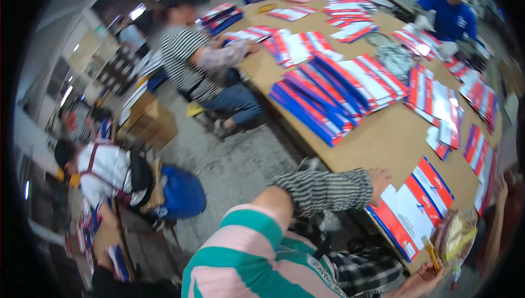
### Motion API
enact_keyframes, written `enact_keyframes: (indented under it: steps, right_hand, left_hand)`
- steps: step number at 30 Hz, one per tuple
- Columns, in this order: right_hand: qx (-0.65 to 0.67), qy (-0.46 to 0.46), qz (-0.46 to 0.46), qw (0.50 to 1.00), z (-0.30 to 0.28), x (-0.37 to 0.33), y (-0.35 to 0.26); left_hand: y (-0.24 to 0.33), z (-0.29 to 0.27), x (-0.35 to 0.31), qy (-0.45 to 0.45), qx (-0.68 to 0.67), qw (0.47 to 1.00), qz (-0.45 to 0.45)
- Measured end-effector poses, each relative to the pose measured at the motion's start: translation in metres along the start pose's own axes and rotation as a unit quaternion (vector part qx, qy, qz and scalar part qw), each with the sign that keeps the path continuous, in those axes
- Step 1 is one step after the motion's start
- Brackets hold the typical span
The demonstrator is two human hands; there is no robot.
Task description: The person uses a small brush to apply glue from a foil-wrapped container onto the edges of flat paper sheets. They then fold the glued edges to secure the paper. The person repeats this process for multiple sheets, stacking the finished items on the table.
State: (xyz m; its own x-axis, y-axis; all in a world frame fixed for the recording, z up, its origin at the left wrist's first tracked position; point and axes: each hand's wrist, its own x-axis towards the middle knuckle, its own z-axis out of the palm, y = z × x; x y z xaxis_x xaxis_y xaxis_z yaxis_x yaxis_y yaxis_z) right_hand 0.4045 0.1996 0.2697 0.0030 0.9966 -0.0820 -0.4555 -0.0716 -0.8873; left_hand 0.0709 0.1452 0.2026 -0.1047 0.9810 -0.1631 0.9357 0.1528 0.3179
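My right hand grips a brush, my left hand I can't read; the light-looking card is best held edgewise.

Printed sheet, lying flat near edge of table, slanted in view. Banded in red, white and blue: broad white panel across middle, red band to either side, blue along outer edges, stepped outline along upper left side. Small printing on white panel, too blurred to make out. Slim brush, yellow handle, pale bristle end, held in right hand. Tilted, bristle end uppermost in view, at sheet's lower right edge; contact with sheet unclear.
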Motion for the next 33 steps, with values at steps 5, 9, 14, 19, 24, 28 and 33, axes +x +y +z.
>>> enact_keyframes:
  steps: [5,9,14,19,24,28,33]
  right_hand:
    - [-0.049,0.032,-0.045,0.997,0.019,-0.004,0.003]
    - [0.018,0.040,0.001,0.999,0.068,-0.022,-0.015]
    - [0.016,0.013,-0.013,1.000,0.067,-0.028,-0.021]
    - [0.023,0.007,-0.030,0.999,0.066,-0.031,-0.018]
    - [0.027,0.007,-0.029,0.999,0.033,-0.017,-0.004]
    - [0.050,-0.025,-0.026,0.998,0.029,-0.023,-0.003]
    - [0.042,-0.054,-0.011,0.998,0.032,-0.025,-0.006]
  left_hand:
    - [-0.006,0.010,-0.004,-0.037,-0.031,0.998,-0.037]
    - [-0.011,-0.012,-0.009,-0.008,-0.044,0.999,-0.027]
    - [-0.008,-0.008,-0.011,0.016,-0.088,0.996,-0.013]
    - [-0.007,-0.006,-0.013,0.049,-0.070,0.996,-0.013]
    - [0.003,-0.009,-0.018,0.061,-0.084,0.994,-0.030]
    - [-0.002,0.001,-0.014,0.080,-0.104,0.991,-0.023]
    - [0.002,0.015,-0.014,0.095,-0.144,0.985,-0.025]
